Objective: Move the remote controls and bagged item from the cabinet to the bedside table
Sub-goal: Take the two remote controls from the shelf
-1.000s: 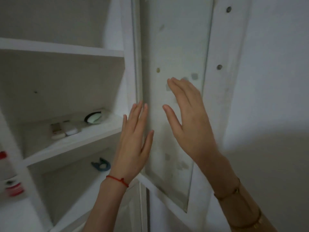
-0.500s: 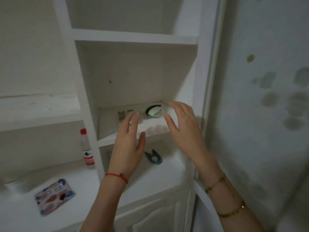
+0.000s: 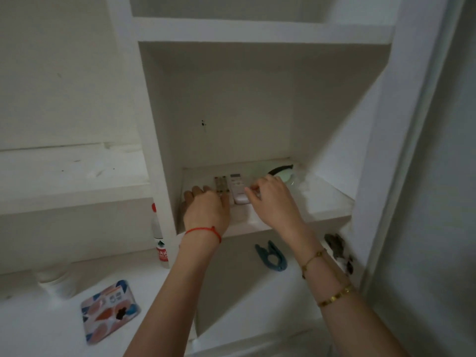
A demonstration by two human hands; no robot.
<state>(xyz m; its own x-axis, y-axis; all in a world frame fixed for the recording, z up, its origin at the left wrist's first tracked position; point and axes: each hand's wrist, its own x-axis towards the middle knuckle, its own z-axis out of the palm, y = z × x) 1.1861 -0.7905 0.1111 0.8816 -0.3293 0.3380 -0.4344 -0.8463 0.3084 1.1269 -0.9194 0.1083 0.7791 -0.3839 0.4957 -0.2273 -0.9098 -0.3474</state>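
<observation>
Two remote controls lie side by side on the middle cabinet shelf: a grey one with rows of buttons and a white one. To their right, at the back of the shelf, sits a clear bag holding a round black and pale green item. My left hand rests flat on the shelf, fingers spread, covering the grey remote's near end. My right hand hovers just right of the white remote with its fingers curled toward it, in front of the bag. Neither hand visibly grips anything.
On the lower shelf lie a blue clip and a dark crumpled thing. Left of the cabinet divider stand a red-capped bottle and a white container, with a patterned wipes pack in front. The open cabinet door is at the right.
The view swung from the open door to the shelf. Both hands went forward and down from mid-air onto the middle shelf, ending at the remotes.
</observation>
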